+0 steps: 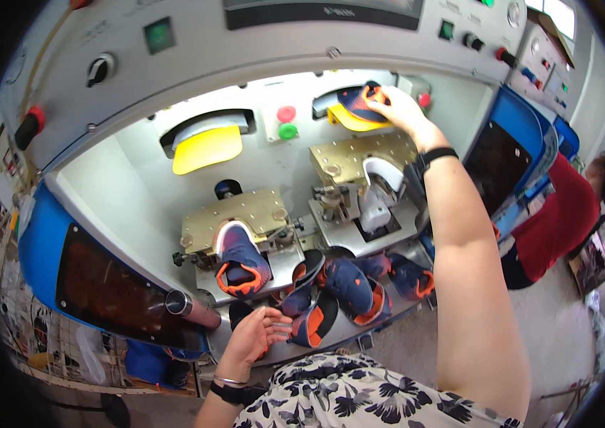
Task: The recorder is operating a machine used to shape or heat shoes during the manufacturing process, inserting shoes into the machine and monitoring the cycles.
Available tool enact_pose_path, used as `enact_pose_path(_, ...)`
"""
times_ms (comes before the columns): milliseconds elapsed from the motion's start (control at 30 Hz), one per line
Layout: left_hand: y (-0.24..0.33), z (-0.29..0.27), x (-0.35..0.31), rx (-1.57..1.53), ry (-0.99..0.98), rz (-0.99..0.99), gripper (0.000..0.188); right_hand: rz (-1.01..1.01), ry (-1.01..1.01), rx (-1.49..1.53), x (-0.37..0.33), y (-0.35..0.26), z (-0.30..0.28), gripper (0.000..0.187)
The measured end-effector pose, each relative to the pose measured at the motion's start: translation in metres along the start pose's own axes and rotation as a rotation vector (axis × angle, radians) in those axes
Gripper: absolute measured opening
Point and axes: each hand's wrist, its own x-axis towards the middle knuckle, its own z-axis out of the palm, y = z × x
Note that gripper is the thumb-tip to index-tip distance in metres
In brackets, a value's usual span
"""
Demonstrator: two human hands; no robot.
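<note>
My right hand reaches up to the right-hand slot in the machine's back wall. Its fingers grip a navy and orange shoe upper that lies on the yellow lip of that slot. Low in front of me, my left hand holds nothing, its fingers loosely bent and apart. It is nearest to several navy and orange shoe uppers heaped on the front ledge. Another shoe upper sits on the left mould station, toe toward the back. The right mould station shows a bare white form.
A second yellow lip juts from the left slot. Red and green buttons sit between the slots. A dark-capped cylinder lies at the ledge's left end. Blue side panels flank the machine. A person in red is at the right.
</note>
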Motion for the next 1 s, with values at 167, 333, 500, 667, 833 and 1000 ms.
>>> enact_pose_path(167,-0.011,0.008,0.005,0.028,-0.044,-0.049,0.039,-0.004,0.113,0.077,-0.068,-0.007,0.004,0.038)
enact_pose_path(333,-0.026,0.008,0.016,0.058,-0.116,-0.179,0.037,0.012,0.298,0.176,-0.217,-0.046,0.005,0.03)
enact_pose_path(500,-0.053,0.034,0.04,0.186,-0.29,-0.316,0.031,0.229,0.367,0.171,-0.371,-0.103,-0.001,0.027)
enact_pose_path(667,-0.091,0.098,0.058,0.167,-0.443,-0.324,0.031,0.31,0.229,0.135,-0.441,-0.132,-0.009,0.03)
enact_pose_path(833,-0.138,0.153,0.075,0.079,-0.428,-0.277,0.035,0.238,0.115,0.171,-0.466,-0.116,-0.023,0.028)
enact_pose_path(1000,-0.202,0.215,0.085,0.03,-0.356,-0.256,0.028,0.225,0.074,0.205,-0.509,-0.056,-0.062,0.029)
